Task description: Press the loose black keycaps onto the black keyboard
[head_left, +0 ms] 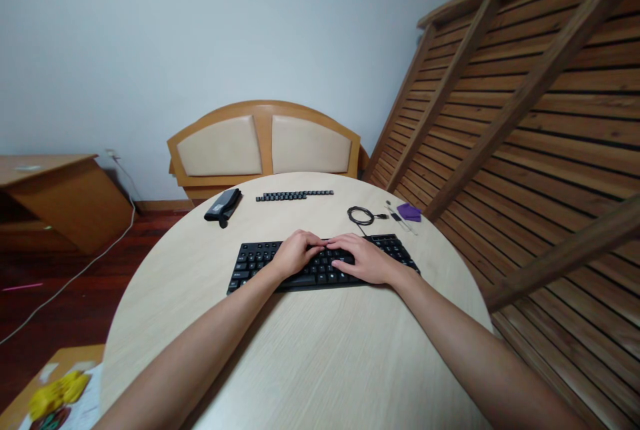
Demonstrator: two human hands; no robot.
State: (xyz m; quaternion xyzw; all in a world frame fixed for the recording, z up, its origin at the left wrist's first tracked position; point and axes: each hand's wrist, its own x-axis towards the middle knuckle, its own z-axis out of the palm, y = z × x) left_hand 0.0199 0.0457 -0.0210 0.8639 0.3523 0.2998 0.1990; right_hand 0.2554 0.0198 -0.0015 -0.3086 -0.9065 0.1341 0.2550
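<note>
A black keyboard (246, 263) lies on the round pale wooden table (320, 350), its long side facing me. My left hand (296, 253) rests over its middle, thumb and index tip drawn close together near the upper key rows. Whatever may be between those fingertips is hidden. Beside it, my right hand (364, 258) lies across the keys to the right of centre. Its fingers reach toward the left fingertips, and its thumb stands apart over the lower keys. Behind the keyboard, several loose black keycaps (285, 196) are lined up in rows.
A dark pouch (223, 206) lies at the table's back left. At the back right are a coiled USB cable (361, 224), small thin tools (397, 217) and a purple cloth (410, 212). A wooden slatted frame (525, 103) leans along the right; a headboard (265, 140) stands behind.
</note>
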